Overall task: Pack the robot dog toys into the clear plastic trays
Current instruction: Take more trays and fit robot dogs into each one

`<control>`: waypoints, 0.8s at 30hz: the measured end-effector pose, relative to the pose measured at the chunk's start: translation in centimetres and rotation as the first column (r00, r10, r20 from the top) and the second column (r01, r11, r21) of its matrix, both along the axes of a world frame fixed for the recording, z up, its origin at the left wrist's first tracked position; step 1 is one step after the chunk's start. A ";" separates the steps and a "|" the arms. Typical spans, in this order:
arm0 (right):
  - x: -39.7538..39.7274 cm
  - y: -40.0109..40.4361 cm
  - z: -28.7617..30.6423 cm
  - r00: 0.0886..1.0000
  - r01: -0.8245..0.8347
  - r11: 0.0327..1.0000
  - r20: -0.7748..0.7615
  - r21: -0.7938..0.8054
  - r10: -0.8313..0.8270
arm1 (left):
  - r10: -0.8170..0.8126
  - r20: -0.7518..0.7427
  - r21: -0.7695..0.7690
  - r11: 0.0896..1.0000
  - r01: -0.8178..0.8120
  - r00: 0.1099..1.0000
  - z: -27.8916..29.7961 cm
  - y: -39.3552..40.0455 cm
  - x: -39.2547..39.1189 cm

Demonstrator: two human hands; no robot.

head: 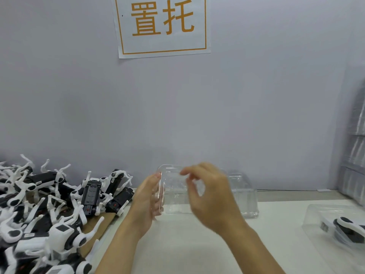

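Observation:
I hold a clear plastic tray [173, 196] tilted up above the white table [197, 244], near the wall. My left hand [146, 202] grips its left edge, thumb in front and fingers behind the plastic. My right hand [209, 192] is in front of the tray, blurred, with its curled fingers pinching at the top rim. A pile of black-and-white robot dog toys [49, 210] lies at the left. One more robot dog [347, 228] lies inside a clear tray [316, 220] at the right edge.
More clear trays [246, 196] stand behind my right hand against the wall. Brown cardboard [102, 220] lies under the toy pile. Tall stacks of bagged trays [353, 155] fill the right edge. A paper sign [162, 26] hangs on the grey wall.

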State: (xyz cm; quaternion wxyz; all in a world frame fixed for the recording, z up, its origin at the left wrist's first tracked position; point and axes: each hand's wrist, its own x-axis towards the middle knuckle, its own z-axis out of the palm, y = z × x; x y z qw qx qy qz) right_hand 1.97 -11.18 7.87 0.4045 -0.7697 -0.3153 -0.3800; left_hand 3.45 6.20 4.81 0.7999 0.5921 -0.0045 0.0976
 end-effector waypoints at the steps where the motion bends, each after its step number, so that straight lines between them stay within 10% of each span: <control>1: 0.5 -0.8 0.2 0.997 0.077 0.996 -0.003 0.045 -0.077 | -0.010 -0.039 0.020 1.000 0.011 0.999 -0.1 0.1 0.1; 8: 2.5 -5.0 -1.1 0.844 0.071 0.989 -0.521 -0.127 -0.128 | -0.060 -0.202 0.007 0.998 0.063 0.977 -1.1 0.3 0.2; 15: 3.1 -5.7 -1.9 0.737 0.008 0.962 -0.648 -0.273 -0.190 | 0.135 -0.180 0.141 0.984 -0.110 0.974 -1.6 1.2 1.1; 19: 2.9 -6.1 -1.9 0.611 -0.087 0.904 -0.739 -0.419 -0.284 | 0.637 0.063 0.483 0.654 -0.582 0.768 -3.2 3.7 2.5; 24: 2.4 -5.9 -2.2 0.538 -0.173 0.832 -0.758 -0.527 -0.368 | 0.590 -0.072 0.652 0.638 -0.410 0.804 -5.8 4.3 3.1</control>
